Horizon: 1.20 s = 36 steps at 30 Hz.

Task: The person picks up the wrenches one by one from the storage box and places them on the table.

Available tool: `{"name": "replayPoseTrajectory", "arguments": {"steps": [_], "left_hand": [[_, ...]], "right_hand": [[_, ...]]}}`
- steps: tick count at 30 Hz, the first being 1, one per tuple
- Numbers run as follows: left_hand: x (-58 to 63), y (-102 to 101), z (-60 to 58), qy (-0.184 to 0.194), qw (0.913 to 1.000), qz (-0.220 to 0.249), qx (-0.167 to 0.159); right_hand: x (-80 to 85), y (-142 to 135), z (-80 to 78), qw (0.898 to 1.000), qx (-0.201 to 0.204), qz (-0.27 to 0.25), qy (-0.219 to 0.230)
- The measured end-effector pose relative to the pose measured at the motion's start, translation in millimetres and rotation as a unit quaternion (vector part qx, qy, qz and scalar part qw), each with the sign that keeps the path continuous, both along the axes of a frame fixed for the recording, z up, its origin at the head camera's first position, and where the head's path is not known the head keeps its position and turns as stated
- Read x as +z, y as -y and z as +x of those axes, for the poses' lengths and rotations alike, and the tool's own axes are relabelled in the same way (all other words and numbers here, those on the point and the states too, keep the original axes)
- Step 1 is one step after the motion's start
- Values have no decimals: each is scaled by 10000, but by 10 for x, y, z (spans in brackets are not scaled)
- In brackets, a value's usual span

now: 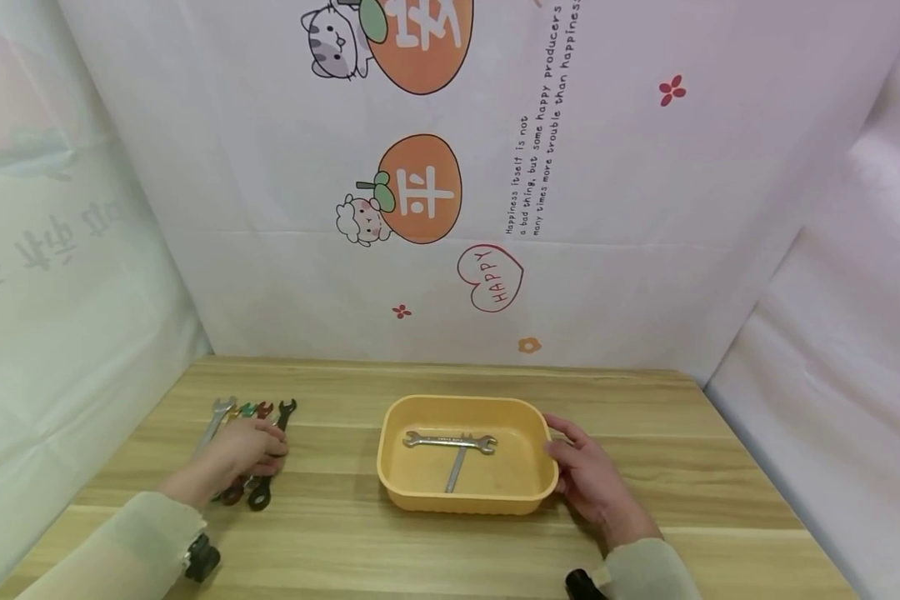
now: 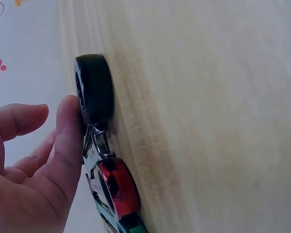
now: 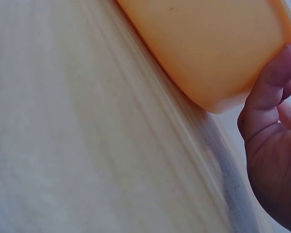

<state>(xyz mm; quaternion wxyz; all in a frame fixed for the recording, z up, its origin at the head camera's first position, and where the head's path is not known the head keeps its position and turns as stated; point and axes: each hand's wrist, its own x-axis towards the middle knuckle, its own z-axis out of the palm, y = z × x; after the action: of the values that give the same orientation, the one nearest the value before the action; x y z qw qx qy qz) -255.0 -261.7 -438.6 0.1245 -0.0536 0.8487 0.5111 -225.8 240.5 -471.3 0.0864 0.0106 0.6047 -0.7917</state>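
My left hand [image 1: 243, 450] is over a row of wrenches at the left of the table. In the left wrist view its thumb stands apart from the fingers, and a fingertip touches the black ratchet wrench [image 2: 98, 90]. Beside that lies a wrench with a red ring end [image 2: 120, 187]; the hand hides most of the others. My right hand [image 1: 588, 475] holds the right side of a yellow plastic bin [image 1: 465, 503], digits at its rim. Inside the bin, a silver open-end wrench [image 1: 450, 442] lies across a thinner grey wrench [image 1: 456, 471].
A silver wrench [image 1: 212, 427] lies at the row's left edge. The wooden table [image 1: 330, 533] meets a printed white cloth [image 1: 607, 308] at the back, with white cloth on both sides.
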Motion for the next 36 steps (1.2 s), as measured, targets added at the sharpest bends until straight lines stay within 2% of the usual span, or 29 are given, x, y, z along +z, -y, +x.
{"name": "replayPoseTrajectory", "arguments": {"steps": [10,13,16,18,21,22,24,27,30,32,36], "left_hand": [[42,-37,-2,-105,9996,-233,-153],[50,-103,-19,-137,9994,98,-307],[52,-208,-55,-319,9957,580,-654],[66,-304,-73,-658,9912,677,-930],[111,-487,-86,-1533,9763,406,-1474],[137,-561,-78,-1849,9683,251,-1658],[193,-719,-49,-2425,9470,-49,-2106],[272,-977,-9,-2805,9167,-179,-2840],[321,-1217,5,-2739,8973,-181,-3457],[328,-1353,-8,-2580,8930,-280,-3677],[284,-1554,-93,-1950,9025,-394,-3820]], "right_hand": [[13,3,3,10000,23,91,15],[10,5,-1,10000,-6,82,36],[5,10,-5,10000,9,93,31],[1,11,-7,9999,18,97,22],[-4,6,-8,10000,-6,89,27],[-3,5,-6,10000,-20,79,25],[1,3,-4,10000,-28,81,27],[7,-2,-5,9999,-44,98,14],[10,-4,-8,9999,-51,98,-2],[9,-4,-9,10000,-43,79,2],[7,-1,-3,9999,-1,109,21]]}}
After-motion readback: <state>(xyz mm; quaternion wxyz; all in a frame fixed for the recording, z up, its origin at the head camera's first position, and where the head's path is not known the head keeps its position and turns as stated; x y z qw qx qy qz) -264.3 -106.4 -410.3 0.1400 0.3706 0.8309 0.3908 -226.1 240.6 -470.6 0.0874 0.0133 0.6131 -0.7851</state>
